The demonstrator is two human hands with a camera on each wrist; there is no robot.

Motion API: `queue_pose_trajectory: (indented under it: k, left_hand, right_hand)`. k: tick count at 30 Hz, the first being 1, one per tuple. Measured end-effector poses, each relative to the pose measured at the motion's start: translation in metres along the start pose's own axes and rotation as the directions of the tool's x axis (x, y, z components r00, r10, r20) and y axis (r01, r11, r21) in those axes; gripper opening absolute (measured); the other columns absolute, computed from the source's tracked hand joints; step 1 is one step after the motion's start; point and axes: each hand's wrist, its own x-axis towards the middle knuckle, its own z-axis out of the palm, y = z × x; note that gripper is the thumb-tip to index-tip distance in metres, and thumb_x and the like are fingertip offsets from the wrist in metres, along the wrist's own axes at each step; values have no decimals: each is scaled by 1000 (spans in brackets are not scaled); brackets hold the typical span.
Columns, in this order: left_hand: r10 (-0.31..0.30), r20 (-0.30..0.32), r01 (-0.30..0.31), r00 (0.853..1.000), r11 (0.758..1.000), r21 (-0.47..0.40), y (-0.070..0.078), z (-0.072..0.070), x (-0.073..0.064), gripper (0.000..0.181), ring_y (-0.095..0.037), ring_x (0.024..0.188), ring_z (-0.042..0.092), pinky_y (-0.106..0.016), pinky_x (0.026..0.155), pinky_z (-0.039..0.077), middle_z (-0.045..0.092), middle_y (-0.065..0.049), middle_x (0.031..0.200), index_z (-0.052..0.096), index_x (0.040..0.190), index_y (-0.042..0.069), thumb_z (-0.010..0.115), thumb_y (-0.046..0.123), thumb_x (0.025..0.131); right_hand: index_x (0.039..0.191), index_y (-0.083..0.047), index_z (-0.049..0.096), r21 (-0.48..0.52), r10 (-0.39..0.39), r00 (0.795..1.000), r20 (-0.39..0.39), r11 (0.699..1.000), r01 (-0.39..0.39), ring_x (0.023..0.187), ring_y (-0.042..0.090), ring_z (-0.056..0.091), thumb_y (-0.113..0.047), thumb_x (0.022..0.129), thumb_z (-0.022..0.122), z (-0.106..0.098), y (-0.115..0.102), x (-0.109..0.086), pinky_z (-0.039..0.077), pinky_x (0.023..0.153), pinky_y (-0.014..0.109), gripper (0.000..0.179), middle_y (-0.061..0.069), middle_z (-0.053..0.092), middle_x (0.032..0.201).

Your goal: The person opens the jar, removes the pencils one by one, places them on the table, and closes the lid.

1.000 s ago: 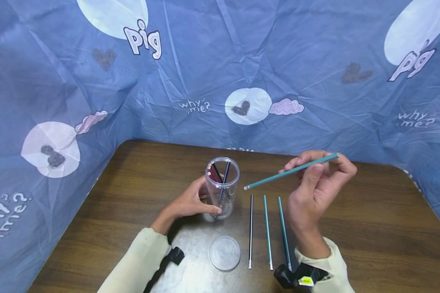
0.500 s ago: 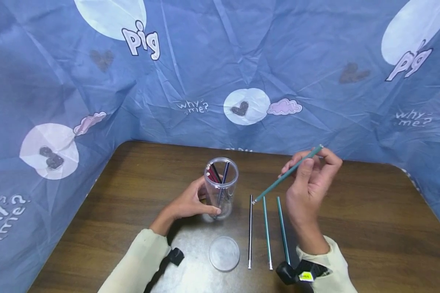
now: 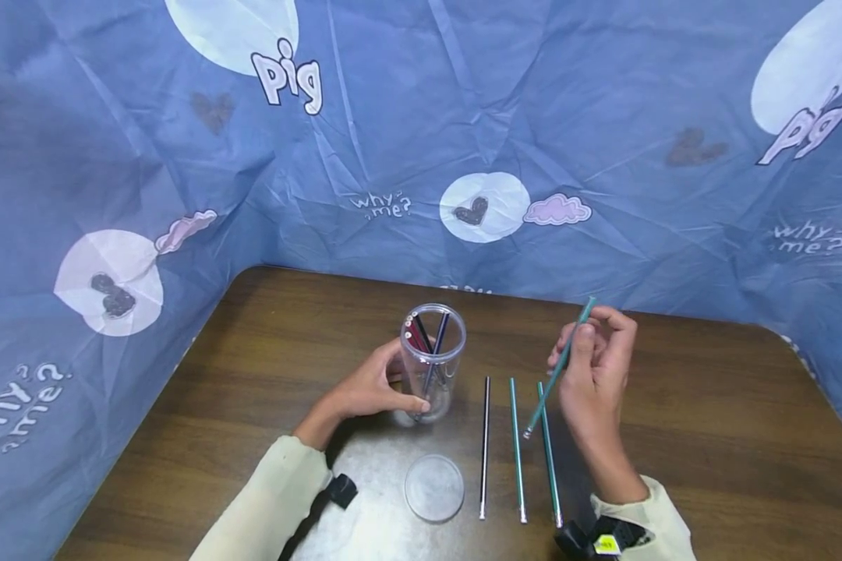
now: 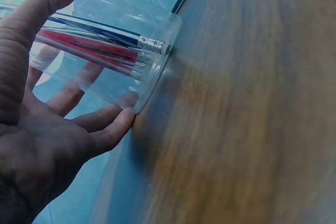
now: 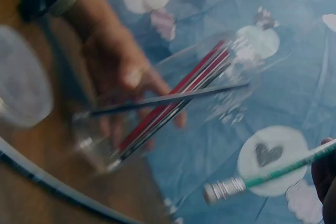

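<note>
My left hand [image 3: 375, 386] is wrapped round a clear plastic jar [image 3: 433, 354] that stands upright on the table. Inside lean several pencils, red ones [image 4: 100, 51], a black one and a dark blue one [image 5: 168, 99], eraser ends at the bottom. Between thumb and fingers my right hand [image 3: 596, 374] pinches a green pencil [image 3: 560, 366], tilted with its eraser end [image 5: 224, 188] low. That end appears over the space between two green pencils lying on the table, the middle pencil [image 3: 518, 452] and the right pencil [image 3: 550, 460]. A dark pencil [image 3: 485, 448] lies left of them.
A round clear lid [image 3: 434, 488] lies flat in front of the jar. The brown wooden table [image 3: 252, 343] meets a blue printed sheet [image 3: 365, 140] hanging behind and at the sides.
My right hand has moved left and slightly down, swinging the green pencil from nearly level to steeply tilted, its eraser end lower. My left hand keeps its hold on the jar.
</note>
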Motion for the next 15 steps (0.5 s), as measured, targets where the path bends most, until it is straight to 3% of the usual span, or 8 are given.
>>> queue_pose_trajectory:
  k: [5,8,12,15]
  left_hand:
    - [3,5,-3,1000,1000,-11,1,0,-1,80,-28,116,62,-40,103,49,63,-16,128,50,137,4,88,-1,67]
    - [5,6,-5,1000,1000,-12,0,0,0,81,-28,116,62,-40,103,49,63,-16,128,49,138,3,88,-1,67]
    - [-4,8,4,1000,1000,-13,0,0,0,81,-28,117,62,-40,103,49,63,-15,129,49,138,3,88,-2,67]
    - [-6,6,6,1000,1000,-9,1,0,0,80,-28,116,62,-40,103,49,63,-16,128,49,137,2,88,-1,67]
  right_hand:
    - [125,6,40,-166,100,995,30,982,-94,55,11,52,-12,106,42,-16,9,-12,46,44,19,26,11,50,77]
    - [126,8,43,-281,106,993,55,956,-86,55,11,52,-9,106,44,-27,16,-18,45,44,19,26,14,52,76]
    - [126,4,51,-443,111,992,63,894,-72,56,11,54,-7,105,47,-43,25,-22,46,46,18,24,14,56,76]
    - [123,2,58,-539,158,986,43,835,-110,57,10,55,-9,104,50,-53,31,-26,46,48,16,23,15,59,77]
